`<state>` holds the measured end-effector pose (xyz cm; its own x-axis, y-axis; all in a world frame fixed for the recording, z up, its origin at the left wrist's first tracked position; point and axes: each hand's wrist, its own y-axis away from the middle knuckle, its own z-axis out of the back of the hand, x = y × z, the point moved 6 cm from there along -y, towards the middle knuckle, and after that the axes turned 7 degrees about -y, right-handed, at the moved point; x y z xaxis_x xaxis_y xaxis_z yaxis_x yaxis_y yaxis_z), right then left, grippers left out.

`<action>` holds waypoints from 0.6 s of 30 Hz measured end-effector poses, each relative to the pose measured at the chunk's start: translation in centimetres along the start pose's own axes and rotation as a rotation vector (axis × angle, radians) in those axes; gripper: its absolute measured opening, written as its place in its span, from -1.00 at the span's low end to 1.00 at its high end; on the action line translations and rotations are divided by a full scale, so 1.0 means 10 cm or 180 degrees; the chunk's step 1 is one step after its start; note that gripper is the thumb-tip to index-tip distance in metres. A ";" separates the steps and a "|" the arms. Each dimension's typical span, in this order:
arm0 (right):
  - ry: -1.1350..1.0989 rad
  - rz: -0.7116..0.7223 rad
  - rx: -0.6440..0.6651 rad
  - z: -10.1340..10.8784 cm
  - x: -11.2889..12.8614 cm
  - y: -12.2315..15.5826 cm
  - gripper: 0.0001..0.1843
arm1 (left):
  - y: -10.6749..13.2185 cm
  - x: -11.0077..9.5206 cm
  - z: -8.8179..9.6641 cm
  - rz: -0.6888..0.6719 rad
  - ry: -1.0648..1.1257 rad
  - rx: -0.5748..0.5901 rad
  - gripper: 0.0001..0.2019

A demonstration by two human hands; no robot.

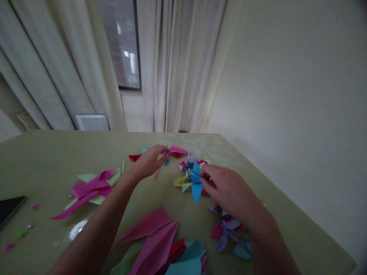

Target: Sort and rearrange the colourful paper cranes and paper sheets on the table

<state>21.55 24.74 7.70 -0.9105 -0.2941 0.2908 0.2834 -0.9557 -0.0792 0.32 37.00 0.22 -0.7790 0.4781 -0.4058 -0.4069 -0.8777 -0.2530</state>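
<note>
My right hand [225,187] pinches a bright blue folded-paper flower [196,187] by its side, its pointed petals spread above the table. Behind and around it lie more paper flowers in purple, yellow, pale green and red, among them a yellow folded piece [179,181]. Farther off, my left hand [150,160] has thumb and fingers closed near a pink folded-paper piece [178,149]. Small pink and blue bits show at its fingertips, but what it grips is too small to make out. A red folded piece [134,157] rests left of that hand.
Large folded papers [156,236] in pink, red and teal lie at the near edge. Purple paper flowers [228,231] sit under my right forearm. To the left are a magenta and green paper flower [93,188], a shiny round object [78,229] and a dark flat device [10,210].
</note>
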 end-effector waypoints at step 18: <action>0.0515 -0.0048 0.0434 -0.21 0.15 -0.02 -0.78 | 0.12 1.04 -0.18 0.1048 -0.0611 0.0788 -0.92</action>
<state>19.54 24.47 6.18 -0.9483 -0.2880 0.1333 0.2975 -0.9530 0.0570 -7.43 41.00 -5.91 -0.9509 0.1780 -0.2533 -0.2063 -0.9744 0.0895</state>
